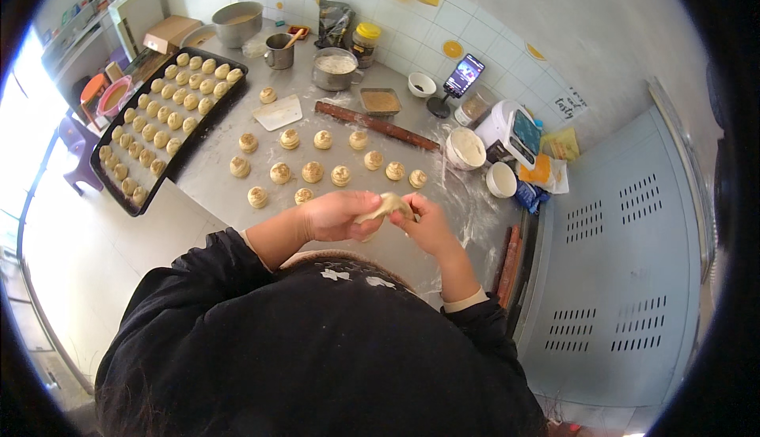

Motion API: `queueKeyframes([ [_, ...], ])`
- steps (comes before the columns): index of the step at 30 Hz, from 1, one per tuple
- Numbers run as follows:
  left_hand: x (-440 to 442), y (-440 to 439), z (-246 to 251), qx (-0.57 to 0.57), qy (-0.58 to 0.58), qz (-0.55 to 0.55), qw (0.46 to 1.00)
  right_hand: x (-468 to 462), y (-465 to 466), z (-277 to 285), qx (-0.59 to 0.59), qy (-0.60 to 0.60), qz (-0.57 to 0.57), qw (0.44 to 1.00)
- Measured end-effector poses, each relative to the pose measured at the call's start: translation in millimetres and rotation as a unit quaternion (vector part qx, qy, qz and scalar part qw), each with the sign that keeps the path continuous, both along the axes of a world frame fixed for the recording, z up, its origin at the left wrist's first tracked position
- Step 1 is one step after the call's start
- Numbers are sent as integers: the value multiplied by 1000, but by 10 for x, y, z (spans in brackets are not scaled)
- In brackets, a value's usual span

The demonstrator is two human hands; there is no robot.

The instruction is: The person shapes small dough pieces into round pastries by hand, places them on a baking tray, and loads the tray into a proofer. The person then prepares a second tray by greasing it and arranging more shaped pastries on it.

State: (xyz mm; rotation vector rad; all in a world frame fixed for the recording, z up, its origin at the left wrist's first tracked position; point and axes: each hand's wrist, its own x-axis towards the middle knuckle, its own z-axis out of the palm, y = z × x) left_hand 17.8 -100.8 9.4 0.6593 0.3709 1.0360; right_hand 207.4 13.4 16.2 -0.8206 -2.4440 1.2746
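Between my two hands a pale piece of dough [389, 205] is stretched over the near part of the metal worktop [261, 223]. My left hand [341, 216] grips its left end, thumb on top. The fingers of my right hand [424, 223] pinch its right end. Just beyond my hands stand several round layered dough pieces [312, 171] with brown tops, in loose rows; one [304, 195] sits close by my left hand. Part of the dough is hidden by my fingers.
A black baking tray [172, 181] full of dough pieces lies at the left. Behind the rows are a wooden rolling pin [377, 125], a white scraper [278, 113] and a pot of flour [335, 69]. Bowls [465, 148], a kitchen scale [525, 139] and a phone on a stand [465, 75] stand at the right.
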Motion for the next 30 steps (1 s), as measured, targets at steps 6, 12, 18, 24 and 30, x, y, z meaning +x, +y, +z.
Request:
queueKeyframes([
  [6, 21, 136, 314, 70, -28, 60, 995, 9, 12, 5, -176, 137, -3, 975],
  [12, -8, 403, 178, 128, 397, 297, 859, -110, -202, -5, 128, -113, -64, 983],
  [18, 130, 297, 296, 271, 758, 118, 581, 32, -256, 716, 318, -1, 78, 945],
  [24, 217, 236, 226, 261, 349, 171, 884, -100, 59, 493, -342, 234, -89, 906],
  [30, 405, 307, 148, 79, 251, 331, 906, -256, -367, 160, -124, 294, -226, 921],
])
